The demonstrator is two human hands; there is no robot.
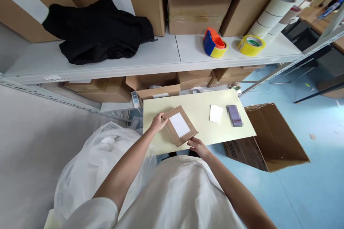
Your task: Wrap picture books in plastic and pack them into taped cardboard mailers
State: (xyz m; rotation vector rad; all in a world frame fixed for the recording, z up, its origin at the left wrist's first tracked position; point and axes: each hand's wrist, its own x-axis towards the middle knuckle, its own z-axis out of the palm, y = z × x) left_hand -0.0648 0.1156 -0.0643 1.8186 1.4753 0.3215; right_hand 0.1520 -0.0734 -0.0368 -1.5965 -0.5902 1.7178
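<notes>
A small flat cardboard box (171, 131) with a white label (179, 124) on its upper face is held at a slant over the pale yellow table (204, 105). My left hand (158, 122) grips its upper left corner, thumb on the top face. At the lower right corner, my right hand (197, 144) has its fingers under the edge and holds it too. Right of the box lie some white paper slips (216, 113). Beyond them is a blurred purple stack (234, 115).
A large open carton (279, 139) stands on the floor at the table's right end. Left of me bulges a clear plastic bag (99, 157). The shelf (166, 52) behind holds a black garment (99, 30), a tape dispenser (214, 43), a yellow tape roll (251, 45) and white rolls (272, 14).
</notes>
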